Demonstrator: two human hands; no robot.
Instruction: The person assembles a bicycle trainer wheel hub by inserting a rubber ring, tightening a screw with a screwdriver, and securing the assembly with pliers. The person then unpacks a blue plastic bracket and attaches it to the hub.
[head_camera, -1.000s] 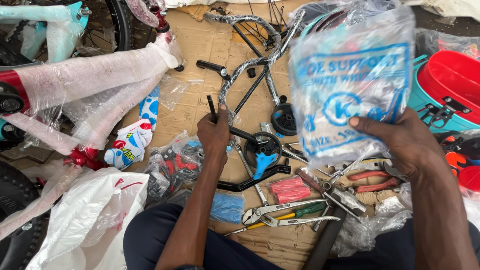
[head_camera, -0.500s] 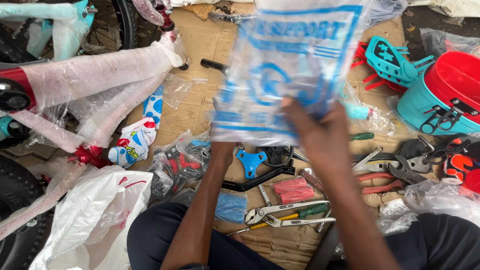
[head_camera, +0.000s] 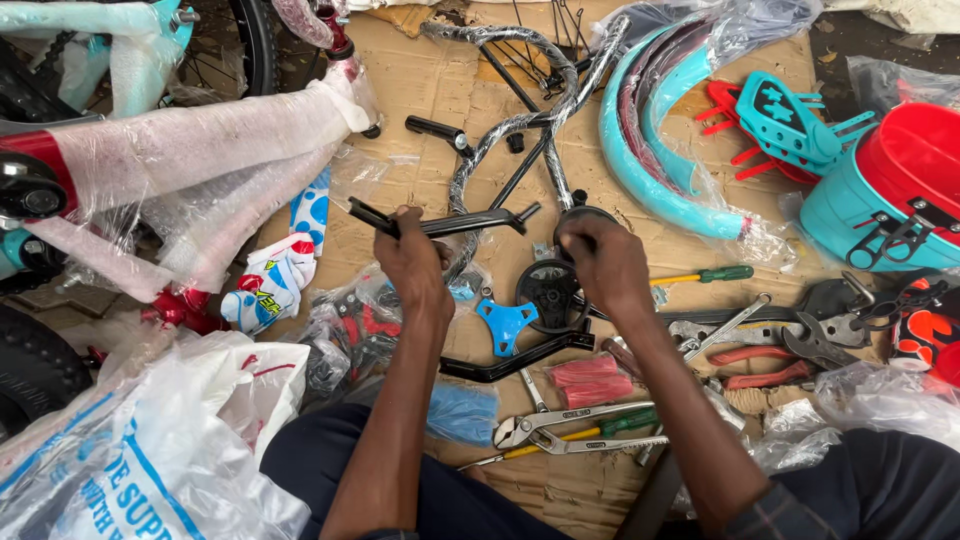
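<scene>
Two hands work at mid-frame over the cardboard. The left hand is clenched around a black metal bracket; the right hand grips a small black wheel at its far end. Half a second ago the right hand held up a printed plastic bag, which now lies at lower left.

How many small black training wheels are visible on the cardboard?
2. One small black training wheel sits under the right hand; the other black wheel lies just below it, beside the blue triangular plate. More may be hidden in bags.
</scene>
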